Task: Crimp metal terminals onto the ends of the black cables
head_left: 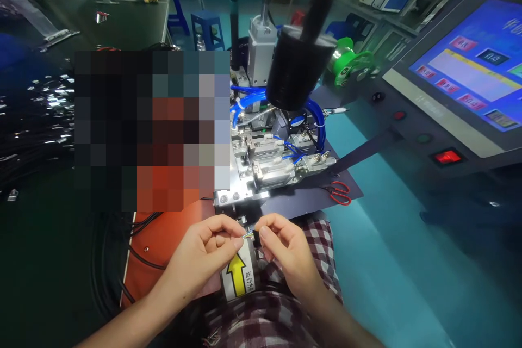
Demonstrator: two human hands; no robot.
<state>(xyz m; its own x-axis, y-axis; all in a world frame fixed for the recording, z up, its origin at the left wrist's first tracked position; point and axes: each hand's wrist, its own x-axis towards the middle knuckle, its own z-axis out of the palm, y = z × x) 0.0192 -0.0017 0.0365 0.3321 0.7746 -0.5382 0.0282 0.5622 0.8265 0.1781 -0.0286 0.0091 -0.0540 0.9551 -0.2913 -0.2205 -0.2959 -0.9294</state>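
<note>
Yellowish wires [248,234] crosswise (slightly aslant), left hand [212,244] to right hand [287,242].

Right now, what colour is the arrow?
The arrow is yellow with a dark outline, best in the head view.

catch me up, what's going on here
A person holds fine multicoloured wires between the fingertips of the left hand and right hand, in front of a silver metal machine with blue tubes. A white label with a yellow arrow shows below the hands, and red-handled scissors lie on the dark flat plate at right.
</note>
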